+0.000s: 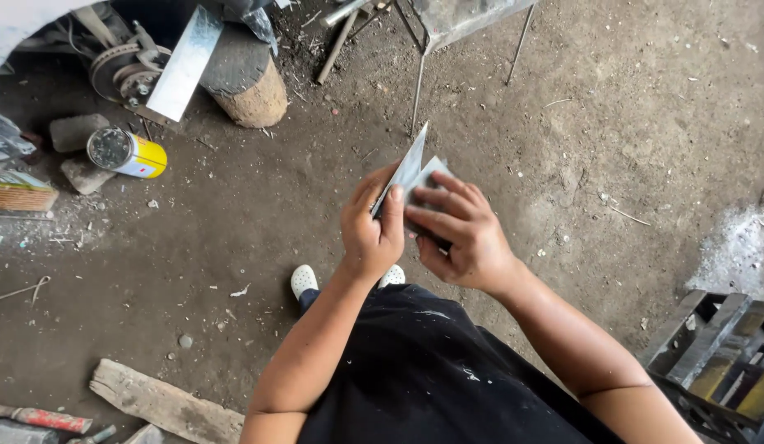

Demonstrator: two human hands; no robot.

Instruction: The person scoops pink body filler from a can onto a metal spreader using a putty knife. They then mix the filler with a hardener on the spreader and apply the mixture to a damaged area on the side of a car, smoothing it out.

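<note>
I hold a thin grey sheet-metal piece (412, 167), folded with a pointed corner sticking up, in front of my body over the dirt floor. My left hand (370, 233) pinches its lower left edge between thumb and fingers. My right hand (461, 234) wraps around its right side, fingers laid across the metal. Below the hands I see my dark trousers and the tips of white shoes (303, 279).
A yellow and white can (125, 153) lies on its side at the left near stones. A wooden log stump (249, 85) and a metal strip (183, 64) stand at the top left. A plank (164, 403) lies bottom left, metal bars (719, 353) bottom right, and a thin-legged metal stand (468, 20) at the top.
</note>
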